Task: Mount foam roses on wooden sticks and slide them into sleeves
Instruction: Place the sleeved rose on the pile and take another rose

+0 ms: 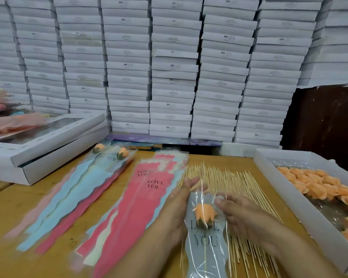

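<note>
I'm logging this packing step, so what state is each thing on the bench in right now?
Grey sleeve: held between both hands, rose inside.
Rose: on a stick, sleeved.
Left hand: fingers straight along the sleeve's left edge.
Right hand: fingers on the sleeve's right edge.
Sticks: loose, spread on the table.
Tray: open, holding loose roses.
Empty sleeves: stacked flat.
Finished roses: sleeved, lying at left.
</note>
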{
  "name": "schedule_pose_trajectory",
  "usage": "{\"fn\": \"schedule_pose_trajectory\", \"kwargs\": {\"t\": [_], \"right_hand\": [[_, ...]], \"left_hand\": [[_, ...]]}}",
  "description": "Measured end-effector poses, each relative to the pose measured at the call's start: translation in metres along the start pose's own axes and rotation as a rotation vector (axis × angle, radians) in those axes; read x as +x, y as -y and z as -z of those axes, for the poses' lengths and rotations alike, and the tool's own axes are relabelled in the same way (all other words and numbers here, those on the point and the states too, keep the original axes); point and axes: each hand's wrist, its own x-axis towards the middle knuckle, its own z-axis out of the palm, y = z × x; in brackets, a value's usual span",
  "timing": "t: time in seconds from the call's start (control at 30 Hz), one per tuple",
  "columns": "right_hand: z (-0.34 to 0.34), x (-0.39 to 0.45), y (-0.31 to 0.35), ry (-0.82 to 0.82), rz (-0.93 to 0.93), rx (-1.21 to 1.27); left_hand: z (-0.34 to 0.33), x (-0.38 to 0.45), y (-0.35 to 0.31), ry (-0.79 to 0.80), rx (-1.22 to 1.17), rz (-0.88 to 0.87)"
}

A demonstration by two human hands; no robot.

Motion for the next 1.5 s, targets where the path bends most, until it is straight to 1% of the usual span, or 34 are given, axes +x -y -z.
{"fn": "schedule_pose_trajectory", "kwargs": {"t": [0.1,0.17,0.27,0.33,0.4,0.5,0.57,0.6,0.67,0.77,0.8,0.87,0.93,1.03,1.1,1.17,1.3,1.37,1.5], "right_hand": [[-0.013,0.001,-0.011,0.092,-0.047,0.057],[-0.019,0.003,-0.015,0.085,-0.025,0.073],[-0.020,0.009,-0.011,0.000,0.039,0.126],[-0.017,0.014,-0.005,-0.070,0.091,0.159],[-0.014,0.020,0.002,-0.146,0.151,0.172],[-0.007,0.028,0.009,-0.267,0.204,0.170],[-0.004,0.032,0.011,-0.307,0.222,0.168],[-0.003,0.033,0.009,-0.315,0.227,0.165],[-0.003,0.033,0.003,-0.276,0.210,0.187],[-0.005,0.031,-0.008,-0.134,0.118,0.172],[-0.005,0.031,-0.012,-0.116,0.104,0.158],[-0.004,0.033,-0.015,-0.145,0.120,0.163],[-0.001,0.035,-0.016,-0.220,0.157,0.181],[0.005,0.038,-0.014,-0.338,0.202,0.206],[0.008,0.038,-0.012,-0.367,0.220,0.222],[0.009,0.036,-0.011,-0.340,0.216,0.219],[0.005,0.029,-0.014,-0.182,0.192,0.135],[0.004,0.027,-0.016,-0.190,0.206,0.114],[0.001,0.025,-0.015,-0.292,0.227,0.130]], "left_hand": [[0.000,0.002,0.001,-0.013,-0.027,-0.044],[0.002,0.004,0.001,-0.011,-0.012,-0.054],[0.003,0.003,0.002,0.004,-0.009,-0.005],[0.002,-0.001,0.001,0.057,0.021,0.064],[0.001,-0.005,0.002,0.115,0.102,0.122],[0.001,-0.011,0.005,0.120,0.280,0.228],[0.002,-0.012,0.008,0.144,0.364,0.267],[0.002,-0.013,0.009,0.159,0.371,0.272],[0.001,-0.014,0.009,0.163,0.349,0.257],[-0.002,-0.014,0.007,0.126,0.316,0.213],[-0.002,-0.014,0.007,0.114,0.315,0.205],[-0.002,-0.014,0.007,0.103,0.325,0.209],[-0.003,-0.015,0.007,0.113,0.325,0.232],[-0.001,-0.016,0.007,0.168,0.362,0.267],[0.002,-0.015,0.007,0.202,0.387,0.273],[0.002,-0.014,0.007,0.213,0.374,0.257],[0.000,-0.013,0.009,0.173,0.369,0.226],[-0.002,-0.015,0.009,0.172,0.400,0.231],[-0.002,-0.015,0.010,0.210,0.443,0.272]]}}
